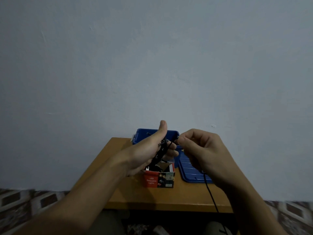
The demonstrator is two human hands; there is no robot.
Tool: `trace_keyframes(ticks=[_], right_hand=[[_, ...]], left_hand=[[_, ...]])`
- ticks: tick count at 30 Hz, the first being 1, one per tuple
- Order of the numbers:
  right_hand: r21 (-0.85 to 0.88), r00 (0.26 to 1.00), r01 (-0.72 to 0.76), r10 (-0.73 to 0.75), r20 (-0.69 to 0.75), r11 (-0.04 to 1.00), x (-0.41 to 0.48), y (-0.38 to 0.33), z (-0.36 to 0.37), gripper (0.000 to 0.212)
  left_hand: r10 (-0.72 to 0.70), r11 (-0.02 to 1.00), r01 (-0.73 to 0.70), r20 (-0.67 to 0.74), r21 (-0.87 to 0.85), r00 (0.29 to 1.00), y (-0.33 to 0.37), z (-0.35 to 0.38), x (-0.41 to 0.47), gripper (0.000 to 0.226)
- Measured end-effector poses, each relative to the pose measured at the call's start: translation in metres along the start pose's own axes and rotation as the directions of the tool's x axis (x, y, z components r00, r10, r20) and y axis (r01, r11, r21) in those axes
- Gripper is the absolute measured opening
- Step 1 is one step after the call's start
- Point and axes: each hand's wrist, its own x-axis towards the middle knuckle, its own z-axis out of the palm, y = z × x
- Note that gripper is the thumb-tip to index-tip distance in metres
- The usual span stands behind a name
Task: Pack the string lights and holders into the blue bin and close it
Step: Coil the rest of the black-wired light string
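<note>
The left grip (147,150) clenches a wound bundle of black string lights (159,156); the right grip (201,148) pinches its loose wire (210,192), which trails toward 5 o'clock over the wooden tabletop (135,195) edge. The open blue plastic bin (172,133) stands at 12 o'clock, behind both hands. Risk: the hanging tail may snag on that edge and pull coils loose.

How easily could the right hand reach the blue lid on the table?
Probably yes: the lid lies bare right beneath the right hand. But that hand pinches the black cord, so it would likely need to let go first.
</note>
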Motion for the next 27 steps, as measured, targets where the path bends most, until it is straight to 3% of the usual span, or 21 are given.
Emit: trace_keyframes(ticks=[6, 10, 15, 21, 27], right_hand=[[0.005, 0.995, 0.059, -0.059, 0.085, 0.998, 0.001, -0.002, -0.002, 0.018], [-0.135, 0.994, 0.108, -0.109, 0.001, 0.985, 0.007, 0.003, -0.001, 0.016], [-0.058, 0.996, 0.088, -0.09, -0.02, 0.994, 0.009, 0.008, 0.0, 0.015], [-0.047, 0.999, 0.041, -0.04, 0.014, 0.998, 0.005, 0.016, 0.007, 0.021], [-0.016, 0.999, -0.017, 0.017, 0.034, 1.0, 0.001, 0.021, 0.012, 0.012]], left_hand=[[0.004, 1.0, -0.006, 0.112, 0.021, 0.994, 0.007, 0.003, -0.006, 0.092], [-0.009, 0.999, -0.002, 0.222, 0.05, 0.975, 0.005, 0.002, -0.006, 0.103], [-0.007, 0.997, -0.017, 0.289, 0.08, 0.957, 0.006, -0.001, -0.005, 0.1], [0.143, 0.95, 0.036, 0.535, -0.31, 0.833, 0.003, -0.007, -0.004, 0.079], [0.364, 0.817, 0.044, 0.574, -0.574, 0.733, -0.005, -0.012, 0.0, 0.079]])
